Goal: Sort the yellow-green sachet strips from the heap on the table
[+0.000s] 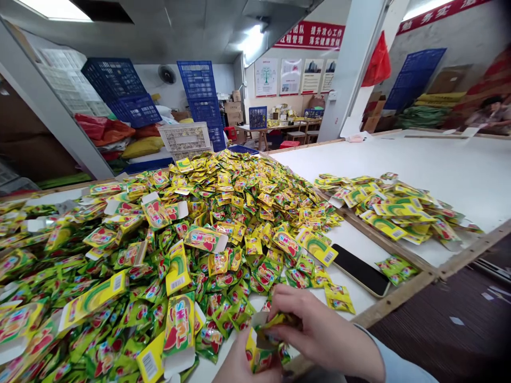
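Low in the view, my left hand is closed around a small yellow-and-green cardboard box with an open top flap. My right hand pinches a small yellow candy packet at the mouth of that box. The packet is partly hidden by my fingers. Just beyond both hands spreads a big heap of green and yellow candy packets. Several printed cardboard boxes lie on the heap, among them an upright-lettered box left of my hands and a yellow box by the phone.
A black phone lies on the white table, right of the heap. Past a wooden strip sits a second pile of boxes. Blue crates and a white crate stand behind. A person is at the far right.
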`<state>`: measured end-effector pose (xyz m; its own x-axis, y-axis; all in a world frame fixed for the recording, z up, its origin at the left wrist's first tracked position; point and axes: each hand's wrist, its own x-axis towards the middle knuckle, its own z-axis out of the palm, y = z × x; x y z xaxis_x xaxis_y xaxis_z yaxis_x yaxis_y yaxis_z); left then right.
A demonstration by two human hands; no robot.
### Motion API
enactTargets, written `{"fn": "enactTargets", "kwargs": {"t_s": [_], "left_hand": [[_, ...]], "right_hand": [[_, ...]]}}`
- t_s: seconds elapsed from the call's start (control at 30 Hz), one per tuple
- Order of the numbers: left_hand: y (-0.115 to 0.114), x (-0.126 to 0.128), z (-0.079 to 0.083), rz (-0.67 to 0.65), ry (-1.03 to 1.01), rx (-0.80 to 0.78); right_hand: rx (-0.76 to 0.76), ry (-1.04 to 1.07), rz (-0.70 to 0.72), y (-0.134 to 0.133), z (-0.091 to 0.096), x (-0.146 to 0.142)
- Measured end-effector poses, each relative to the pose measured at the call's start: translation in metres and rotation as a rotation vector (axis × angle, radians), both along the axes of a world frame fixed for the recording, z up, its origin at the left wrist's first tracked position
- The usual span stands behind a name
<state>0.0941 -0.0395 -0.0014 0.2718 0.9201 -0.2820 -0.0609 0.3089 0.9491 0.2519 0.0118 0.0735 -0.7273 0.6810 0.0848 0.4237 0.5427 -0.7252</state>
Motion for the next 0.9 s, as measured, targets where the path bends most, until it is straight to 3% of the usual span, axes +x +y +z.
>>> {"fn": "enactTargets", "kwargs": {"t_s": [0.13,0.33,0.57,0.67,0.77,0.83,0.9], "left_hand": [[0.004,-0.003,0.004,-0.080,-0.032,0.037],[0.005,-0.008,-0.003,-0.125,-0.199,-0.058],[0.005,0.003,-0.005,-0.208,-0.192,0.041],[0.006,0.010,-0.017,-0.253,-0.115,0.096],[0.009,0.011,-0.018,-0.288,0.049,0.257],[0.013,0.004,-0.010,-0.241,0.299,0.360],[0.018,-0.006,-0.001,-0.165,0.559,0.449]], "right_hand": [[-0.009,-0.017,0.195,0.002,0.010,0.003],[-0.046,0.084,0.114,0.008,0.011,0.019],[-0.241,0.070,0.274,-0.001,-0.006,0.023],[-0.156,0.078,0.153,-0.011,-0.018,0.034],[0.018,0.078,-0.057,0.002,-0.018,0.070],[0.235,0.015,-0.294,0.026,-0.008,0.107],[0.546,-0.157,-0.616,0.054,0.006,0.144]]}}
